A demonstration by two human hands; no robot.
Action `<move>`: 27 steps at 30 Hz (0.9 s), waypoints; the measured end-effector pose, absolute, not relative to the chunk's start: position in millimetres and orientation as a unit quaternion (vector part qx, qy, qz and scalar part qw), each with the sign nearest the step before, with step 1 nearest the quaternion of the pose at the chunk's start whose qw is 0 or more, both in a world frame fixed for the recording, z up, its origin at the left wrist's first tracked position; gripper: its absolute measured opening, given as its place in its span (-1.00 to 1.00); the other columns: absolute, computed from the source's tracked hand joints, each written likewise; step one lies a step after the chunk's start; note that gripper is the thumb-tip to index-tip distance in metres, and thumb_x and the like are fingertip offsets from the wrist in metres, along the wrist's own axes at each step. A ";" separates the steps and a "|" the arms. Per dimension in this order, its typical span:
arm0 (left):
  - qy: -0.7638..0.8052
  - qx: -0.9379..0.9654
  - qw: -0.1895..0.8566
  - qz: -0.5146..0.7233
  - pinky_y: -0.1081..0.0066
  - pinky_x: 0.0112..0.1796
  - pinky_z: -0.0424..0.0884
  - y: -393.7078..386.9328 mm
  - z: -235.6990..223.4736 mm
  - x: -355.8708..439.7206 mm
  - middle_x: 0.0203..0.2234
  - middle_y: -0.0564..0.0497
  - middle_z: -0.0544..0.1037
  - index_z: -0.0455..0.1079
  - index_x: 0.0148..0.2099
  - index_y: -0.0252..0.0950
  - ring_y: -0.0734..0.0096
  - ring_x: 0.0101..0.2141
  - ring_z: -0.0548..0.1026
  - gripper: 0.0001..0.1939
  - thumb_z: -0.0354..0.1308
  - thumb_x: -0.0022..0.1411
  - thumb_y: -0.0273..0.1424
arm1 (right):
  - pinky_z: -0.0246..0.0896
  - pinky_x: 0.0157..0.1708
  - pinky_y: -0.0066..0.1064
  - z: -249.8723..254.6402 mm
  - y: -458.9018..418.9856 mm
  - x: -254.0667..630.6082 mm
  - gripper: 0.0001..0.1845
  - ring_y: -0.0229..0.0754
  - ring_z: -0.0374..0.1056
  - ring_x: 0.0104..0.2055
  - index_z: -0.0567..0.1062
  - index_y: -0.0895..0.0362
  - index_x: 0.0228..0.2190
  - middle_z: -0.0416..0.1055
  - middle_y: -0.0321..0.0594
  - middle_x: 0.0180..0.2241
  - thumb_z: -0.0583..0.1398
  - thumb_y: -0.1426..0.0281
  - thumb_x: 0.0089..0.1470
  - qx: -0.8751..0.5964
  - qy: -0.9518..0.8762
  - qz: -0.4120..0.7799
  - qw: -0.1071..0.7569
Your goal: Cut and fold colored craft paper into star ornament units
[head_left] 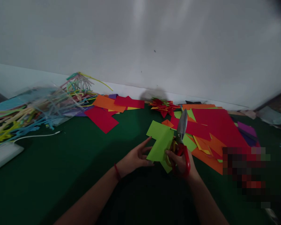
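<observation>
My right hand (pixel 181 161) is closed around red-handled scissors (pixel 182 128), their blades pointing up and away from me. Its thumb also pinches a light green paper piece (pixel 161 145) that hangs toward the left. At that paper's left edge is my left hand (pixel 139 154), fingers spread apart, the fingertips close to or touching the edge. A second green paper (pixel 154 128) lies behind the held one, and another green corner (pixel 166 167) shows below it. Something yellow, partly hidden, shows beside the right thumb.
A red and orange layered paper flower (pixel 163 107) sits by the wall. Red and orange sheets (pixel 213 122) pile up at right; more red paper (pixel 101 119) lies left. Pipe cleaners in a clear bag (pixel 49 103) and a white device with a cable (pixel 7 154) occupy the far left.
</observation>
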State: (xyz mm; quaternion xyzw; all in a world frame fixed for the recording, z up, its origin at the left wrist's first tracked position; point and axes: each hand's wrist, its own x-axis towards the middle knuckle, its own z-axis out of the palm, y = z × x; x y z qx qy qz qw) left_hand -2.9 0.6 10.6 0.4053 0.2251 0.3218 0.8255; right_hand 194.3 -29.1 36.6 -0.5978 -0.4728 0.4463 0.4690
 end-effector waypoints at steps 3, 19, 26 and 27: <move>0.204 0.407 0.837 0.304 0.31 -0.21 0.42 0.2 12.6 -4.1 0.07 -0.15 0.28 0.03 0.20 -0.10 0.19 -0.15 0.46 -0.17 0.27 -0.09 -0.59 | 0.10 -0.71 -0.46 37.3 -29.2 192.7 -0.68 -0.30 0.19 -0.68 0.33 0.12 -0.40 0.27 -0.39 -0.67 0.29 0.26 -0.20 -0.585 -0.456 0.473 0.475; 0.325 0.202 0.809 0.446 0.16 -0.11 0.39 6.9 12.1 -13.0 -0.01 -0.14 0.38 0.14 0.14 -0.25 0.16 -0.10 0.43 -0.54 0.07 0.18 -0.43 | 0.07 -0.70 -0.50 34.7 -23.3 218.8 -0.72 -0.37 0.15 -0.68 0.28 0.11 -0.43 0.21 -0.43 -0.64 0.27 0.27 -0.12 -0.551 -0.506 0.462 0.477; 0.285 0.243 0.808 0.455 0.11 -0.08 0.36 7.5 17.9 -17.2 -0.02 -0.08 0.40 0.16 0.13 -0.21 0.16 -0.08 0.41 -0.57 0.05 0.19 -0.42 | 0.03 -0.72 -0.48 30.9 -19.4 228.3 -0.68 -0.36 0.11 -0.72 0.28 0.09 -0.42 0.17 -0.46 -0.68 0.28 0.25 -0.16 -0.571 -0.475 0.452 0.494; 0.291 0.257 0.804 0.450 0.10 -0.08 0.36 8.5 18.7 -19.4 -0.03 -0.08 0.41 0.18 0.11 -0.22 0.16 -0.08 0.41 -0.58 0.06 0.19 -0.42 | 0.03 -0.72 -0.47 31.1 -19.6 230.1 -0.68 -0.35 0.11 -0.72 0.28 0.09 -0.43 0.17 -0.46 -0.68 0.29 0.25 -0.17 -0.572 -0.477 0.444 0.498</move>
